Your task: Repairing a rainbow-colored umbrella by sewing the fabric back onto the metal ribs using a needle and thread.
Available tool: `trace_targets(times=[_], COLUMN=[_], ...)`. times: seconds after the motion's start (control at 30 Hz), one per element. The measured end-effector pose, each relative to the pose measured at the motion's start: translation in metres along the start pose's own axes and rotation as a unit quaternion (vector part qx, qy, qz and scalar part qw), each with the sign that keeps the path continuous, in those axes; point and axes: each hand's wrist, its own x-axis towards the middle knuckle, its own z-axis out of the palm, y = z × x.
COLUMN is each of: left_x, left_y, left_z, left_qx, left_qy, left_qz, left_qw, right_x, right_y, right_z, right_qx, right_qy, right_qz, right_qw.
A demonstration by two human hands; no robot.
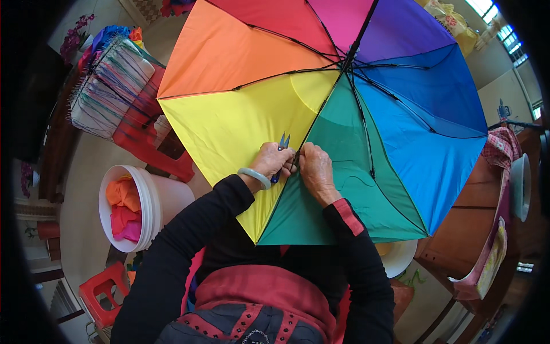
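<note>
A multicoloured umbrella is spread open before me, inside facing up, showing its black shaft and thin ribs. In my left hand is a pair of small blue-handled thread snips, blades pointing up. The fingertips of that hand meet a black rib where the yellow and green panels join. Close beside them, my right hand is closed in a pinch over the green panel; whatever lies between its fingers is hidden. A thin dark thread curves across the green cloth right of that hand.
At left stands a white bucket with orange and pink cloth inside. Beyond it, a white block hung with many coloured threads rests on a red stool. Another red stool is lower left. A brown wooden table stands at right.
</note>
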Motion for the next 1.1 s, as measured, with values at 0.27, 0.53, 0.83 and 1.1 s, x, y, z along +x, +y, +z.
trace_targets(times=[0.27, 0.53, 0.83, 1.1], left_x=[-0.007, -0.008, -0.009, -0.005], left_y=[-0.001, 0.000, 0.001, 0.000], left_z=[0.008, 0.004, 0.004, 0.002], left_qx=[-0.008, -0.046, -0.041, -0.039], left_qy=[0.108, 0.080, 0.073, 0.057], left_qz=[0.004, -0.024, -0.021, -0.038], left_qw=[0.994, 0.995, 0.996, 0.997], right_x=[-0.004, -0.009, -0.014, -0.014], right_y=[-0.009, -0.009, -0.008, -0.005], right_z=[-0.030, -0.033, -0.033, -0.033], right_qx=[-0.043, -0.037, -0.033, -0.028], right_qy=[-0.111, -0.116, -0.108, -0.107], right_qz=[0.026, 0.024, 0.024, 0.022], right_qw=[0.993, 0.992, 0.993, 0.994])
